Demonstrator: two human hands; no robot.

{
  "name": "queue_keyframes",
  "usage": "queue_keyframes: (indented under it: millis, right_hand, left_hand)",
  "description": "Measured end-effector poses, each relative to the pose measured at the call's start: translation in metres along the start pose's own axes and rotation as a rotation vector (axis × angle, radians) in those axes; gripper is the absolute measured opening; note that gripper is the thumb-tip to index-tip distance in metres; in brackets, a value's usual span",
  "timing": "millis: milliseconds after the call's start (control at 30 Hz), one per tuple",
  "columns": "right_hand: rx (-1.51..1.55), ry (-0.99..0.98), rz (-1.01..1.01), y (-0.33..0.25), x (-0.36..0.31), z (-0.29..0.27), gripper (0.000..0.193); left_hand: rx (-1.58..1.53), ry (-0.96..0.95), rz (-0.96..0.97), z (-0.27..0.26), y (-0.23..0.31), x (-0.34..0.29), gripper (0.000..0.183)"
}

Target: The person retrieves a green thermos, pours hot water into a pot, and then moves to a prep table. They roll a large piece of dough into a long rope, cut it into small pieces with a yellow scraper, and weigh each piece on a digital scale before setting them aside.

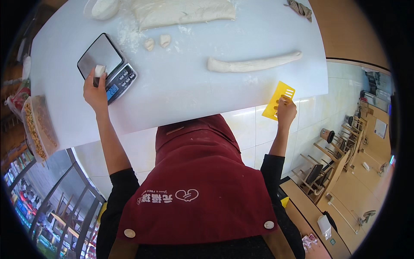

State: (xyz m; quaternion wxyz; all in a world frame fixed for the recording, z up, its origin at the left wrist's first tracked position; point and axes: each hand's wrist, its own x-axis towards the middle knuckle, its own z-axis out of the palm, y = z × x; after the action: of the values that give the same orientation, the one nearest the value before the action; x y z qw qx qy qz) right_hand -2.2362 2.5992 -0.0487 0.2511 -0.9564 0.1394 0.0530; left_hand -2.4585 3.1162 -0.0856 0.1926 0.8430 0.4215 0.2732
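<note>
Two hands were at work over the white counter (181,95). The left hand (95,88) had its fingers pinched around a small piece of dough (100,70), holding it at the near edge of a digital kitchen scale (108,67); the steel pan of the scale lay just beyond those fingers and its keypad and lit display just to their right. The right hand (286,111) gripped a yellow plastic scraper (279,99) by its lower edge, fingers pressed together on it, with the blade rising above them at the near right edge of the counter.

Beyond the right fingers and to their left lay a long thin roll of dough (254,64), apart from the scraper. Farther off, between the two hands, two small dough lumps (157,42) sat side by side in scattered flour, and past them a large slab of dough (181,12) stretched along the far side. A pale bowl (103,7) stood far above the left fingers, and a clear tub of nuts (38,127) sat to their left at the counter's edge. A crumpled cloth (300,8) lay at the far right corner.
</note>
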Motion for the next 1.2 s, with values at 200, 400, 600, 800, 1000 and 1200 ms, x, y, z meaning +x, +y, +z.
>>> queue_keyframes:
  millis: [200, 400, 600, 800, 1000, 1200]
  right_hand:
    - [-0.076, 0.0, -0.038, -0.001, 0.001, 0.002, 0.029]
    - [-0.3, 0.043, -0.13, -0.016, -0.002, 0.006, 0.028]
    - [-0.385, 0.033, -0.171, -0.024, -0.009, 0.006, 0.027]
    - [-0.333, 0.048, -0.172, -0.024, -0.007, 0.006, 0.025]
    - [-0.321, 0.044, -0.192, -0.024, -0.003, 0.005, 0.024]
    - [-0.345, 0.021, -0.233, -0.03, 0.0, 0.009, 0.023]
  left_hand:
    - [-0.721, 0.071, -0.195, 0.026, 0.055, 0.012, 0.029]
    - [-0.528, -0.438, 0.334, 0.096, 0.141, 0.017, 0.022]
    - [-0.14, -0.477, 0.6, 0.134, 0.159, 0.01, 0.029]
    - [-0.21, -0.462, 0.554, 0.127, 0.149, 0.003, 0.04]
    - [-0.326, -0.181, 0.118, 0.058, 0.109, 0.028, 0.041]
    - [-0.12, -0.193, -0.262, 0.004, 0.02, 0.047, 0.035]
